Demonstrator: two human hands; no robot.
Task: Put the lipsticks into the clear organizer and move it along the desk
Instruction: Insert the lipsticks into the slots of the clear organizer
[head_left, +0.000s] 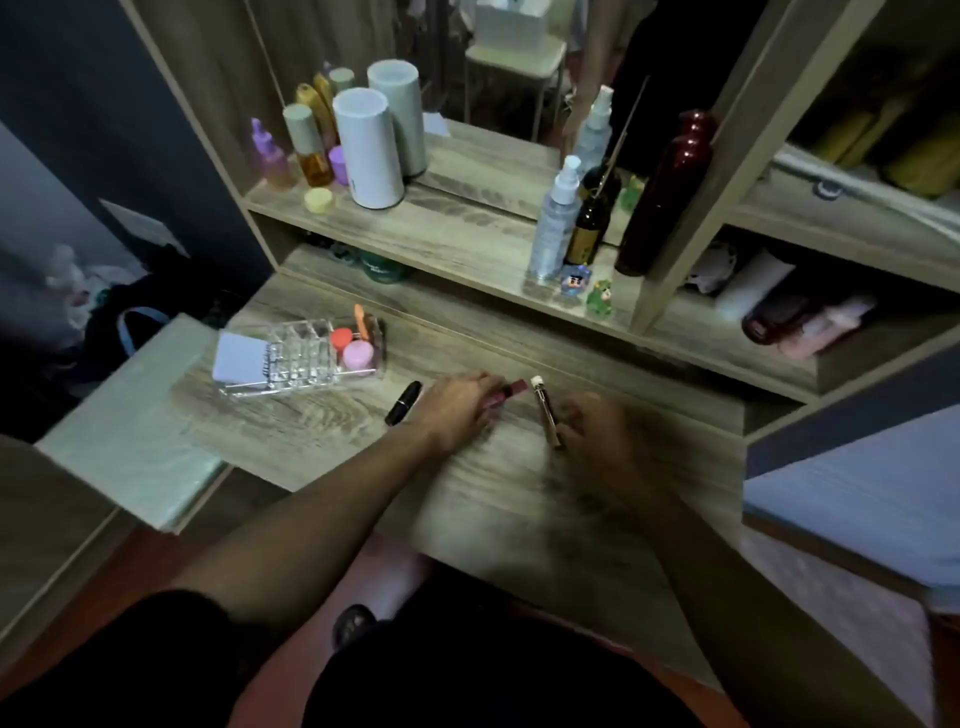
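I see the clear organizer (304, 358) at ten o'clock on the surface (322, 441); it looks light, hard and slippery, so I would hold its side walls. My left hand (460, 410) has its grip closed on the pink lipstick (506, 392), small and smooth. My right hand (602, 436) is blurred beside the gold lipstick (546, 415); I cannot tell its grip. The black lipstick (404, 402) lies at nine o'clock.

The worktop (322, 441) is grey-brown wood-grain board with a matt, streaked finish. The clear organizer (304, 358) looks like glossy transparent plastic, its ridged cells catching light. The black lipstick (403, 402) has a smooth, shiny case — the slim tube (546, 415) beside it shows a metallic sheen under a white cap. The dark red bottle (667, 192) on the shelf is glossy.
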